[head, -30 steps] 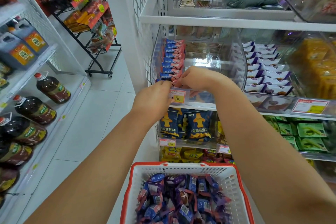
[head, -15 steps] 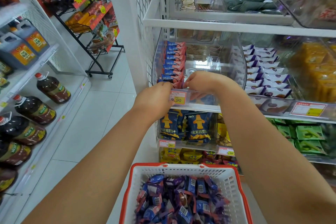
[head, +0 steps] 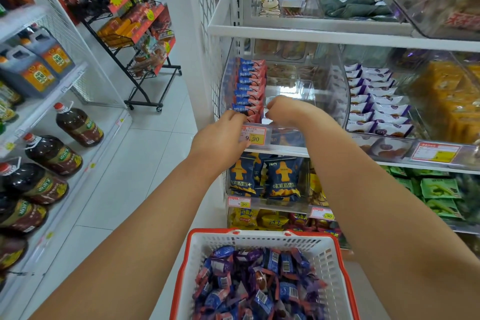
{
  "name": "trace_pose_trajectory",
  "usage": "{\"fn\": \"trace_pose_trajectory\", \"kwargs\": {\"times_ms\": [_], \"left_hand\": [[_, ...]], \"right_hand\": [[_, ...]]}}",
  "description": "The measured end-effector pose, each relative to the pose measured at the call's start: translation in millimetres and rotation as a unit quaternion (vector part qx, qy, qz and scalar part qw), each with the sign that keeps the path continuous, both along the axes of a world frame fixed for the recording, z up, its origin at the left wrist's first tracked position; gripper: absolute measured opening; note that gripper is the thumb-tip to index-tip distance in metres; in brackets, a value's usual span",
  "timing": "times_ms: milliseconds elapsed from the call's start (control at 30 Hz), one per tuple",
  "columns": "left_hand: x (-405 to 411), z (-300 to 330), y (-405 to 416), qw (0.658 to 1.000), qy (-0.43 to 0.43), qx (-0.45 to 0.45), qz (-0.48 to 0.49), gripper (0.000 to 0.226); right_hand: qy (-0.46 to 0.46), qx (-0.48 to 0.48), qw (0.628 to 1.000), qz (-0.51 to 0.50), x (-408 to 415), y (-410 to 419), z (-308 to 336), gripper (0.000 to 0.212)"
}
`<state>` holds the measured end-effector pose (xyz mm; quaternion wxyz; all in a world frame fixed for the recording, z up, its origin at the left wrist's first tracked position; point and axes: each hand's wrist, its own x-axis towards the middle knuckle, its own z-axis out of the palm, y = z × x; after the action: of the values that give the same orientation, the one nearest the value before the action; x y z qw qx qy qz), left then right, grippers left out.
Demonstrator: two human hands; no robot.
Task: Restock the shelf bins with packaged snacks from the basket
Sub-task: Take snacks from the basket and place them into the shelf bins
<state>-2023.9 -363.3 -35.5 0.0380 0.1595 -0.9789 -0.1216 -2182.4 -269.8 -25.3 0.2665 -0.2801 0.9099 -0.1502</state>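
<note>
While at bin (head: 337, 101), hands (head: 220, 138) on packets (head: 248, 86)

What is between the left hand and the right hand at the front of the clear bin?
In the head view, the frontmost blue-and-pink packet of the row lies between the left hand and the right hand.

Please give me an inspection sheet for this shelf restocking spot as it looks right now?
Surface: white shelf with a clear bin.
Job's things: snack packs in a row at the bin's left side; basket of loose packs below.
Clutter: nothing seen.
Hands: left hand and right hand at the front pack; grip unclear.
Cables: nothing seen.
Surroundings: oil bottles, wheeled rack, tiled floor.
</note>
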Motion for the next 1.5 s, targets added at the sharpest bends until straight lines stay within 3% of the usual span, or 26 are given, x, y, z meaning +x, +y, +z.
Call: {"fn": "trace_pose_trajectory", "kwargs": {"times_ms": [100, 233, 433, 667, 833, 967, 1100, 1200, 1333, 1500], "left_hand": [[6, -2, -1, 1.0, 0.017, 0.01, 0.0, 0.054], [20, -6, 0, 0.996, 0.076, 0.04, -0.008, 0.054], [32, -11, 13, 0.988, 0.135, 0.069, -0.013, 0.047], [40, -17, 20, 0.984, 0.149, 0.099, -0.017, 0.044], [88, -64, 47, 0.973, 0.098, 0.21, -0.015, 0.031], [146, -125, 73, 0.962, -0.065, 0.267, 0.013, 0.03], [205, -184, 80, 0.929, -0.205, 0.305, 0.047, 0.024], [239, -209, 75, 0.908, -0.233, 0.333, 0.097, 0.017], [259, -218, 66, 0.892, -0.22, 0.358, 0.169, 0.017], [257, -213, 57, 0.882, -0.202, 0.373, 0.204, 0.019]], "right_hand": [[-0.001, -0.009, 1.0, 0.025, 0, -5, -4, 0.024], [-0.02, -0.093, 0.995, -0.027, 6, 10, 4, 0.027], [-0.059, -0.358, 0.931, -0.043, 56, 49, 3, 0.036], [-0.054, -0.421, 0.904, -0.04, 100, 78, -6, 0.023], [-0.133, -0.322, 0.936, -0.046, 147, 114, -76, 0.017], [-0.206, -0.169, 0.962, -0.05, 203, 147, -176, 0.015], [-0.33, -0.05, 0.941, -0.048, 260, 164, -248, 0.014], [-0.375, -0.015, 0.927, -0.024, 295, 159, -280, 0.026], [-0.322, -0.03, 0.945, -0.043, 317, 128, -300, 0.033], [-0.372, 0.045, 0.927, 0.017, 323, 107, -323, 0.068]]}}
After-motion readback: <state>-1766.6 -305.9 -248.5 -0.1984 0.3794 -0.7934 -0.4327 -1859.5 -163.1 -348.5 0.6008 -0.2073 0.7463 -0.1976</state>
